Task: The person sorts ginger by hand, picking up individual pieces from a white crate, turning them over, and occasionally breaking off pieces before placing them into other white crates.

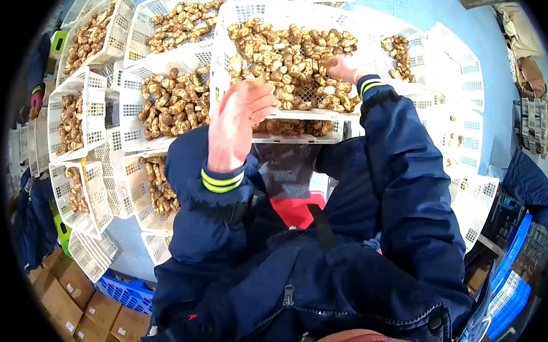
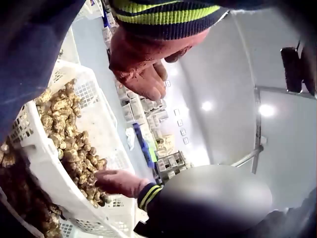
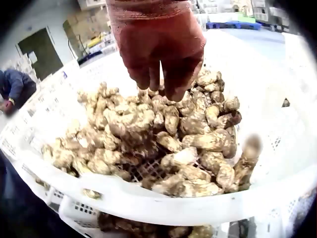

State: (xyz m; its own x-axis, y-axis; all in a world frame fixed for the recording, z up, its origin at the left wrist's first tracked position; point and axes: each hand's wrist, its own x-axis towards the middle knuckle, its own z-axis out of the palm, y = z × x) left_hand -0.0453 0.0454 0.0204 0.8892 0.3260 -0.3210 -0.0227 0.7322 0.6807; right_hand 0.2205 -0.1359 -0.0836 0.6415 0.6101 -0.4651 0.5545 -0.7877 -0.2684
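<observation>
A white slatted plastic crate (image 1: 221,46) holds a heap of stubby brown and cream mushrooms (image 1: 282,56) in front of the person. Over its near left corner is the left hand (image 1: 239,121), fingers straight and together, with nothing in its grasp. The right hand (image 1: 344,69) is at the right side of the heap. In the right wrist view, the fingers (image 3: 181,74) of that hand point down, tips right at the mushrooms at the back of the heap. A bare patch of mesh floor (image 3: 148,169) shows among the mushrooms.
Directly below this crate sits another with darker mushrooms (image 1: 290,127). More mushroom crates (image 1: 127,110) crowd the left side. To the right, a crate holds a small pile of mushrooms (image 1: 398,55). A red object (image 1: 296,211) lies between the person's legs. Cardboard boxes (image 1: 101,309) lie lower left.
</observation>
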